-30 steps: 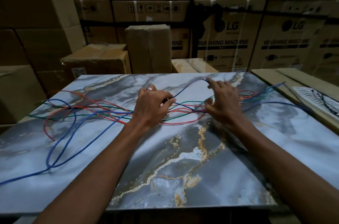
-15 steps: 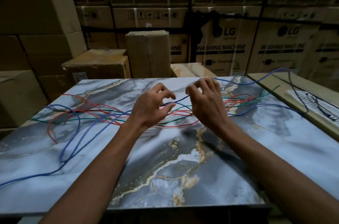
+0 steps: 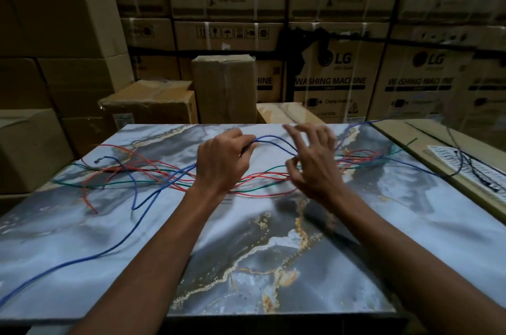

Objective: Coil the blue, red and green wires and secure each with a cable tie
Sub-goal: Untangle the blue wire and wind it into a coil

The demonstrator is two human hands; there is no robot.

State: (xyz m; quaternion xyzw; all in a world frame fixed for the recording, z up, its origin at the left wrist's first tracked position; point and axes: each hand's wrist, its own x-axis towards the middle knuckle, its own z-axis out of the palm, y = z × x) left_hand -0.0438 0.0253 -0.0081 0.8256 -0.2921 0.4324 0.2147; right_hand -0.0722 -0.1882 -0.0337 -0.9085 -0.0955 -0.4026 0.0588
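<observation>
Blue, red and green wires lie tangled across the far half of the marble tabletop [image 3: 246,252]. My left hand [image 3: 221,162] grips the blue wire [image 3: 275,138], which arcs in a short raised loop over to my right hand [image 3: 315,164]. My right hand is motion-blurred. Its thumb and forefinger curl round the blue wire while the other fingers spread upward. Beyond it the blue wire rises off to the right. The red wire [image 3: 153,162] and green wire [image 3: 115,184] lie flat beneath both hands. Black cable ties [image 3: 487,184] lie at the right.
A wooden board [image 3: 397,137] adjoins the table's right side and carries a white patterned sheet [image 3: 443,153] under the ties. Stacked cardboard boxes [image 3: 224,88] stand close behind the table and along the left. A long blue strand runs off the front-left edge.
My left hand has moved farther away and closed round the blue wire. My right hand has swung right, drawing a short loop between the hands. The blue slack on the left has shifted inward.
</observation>
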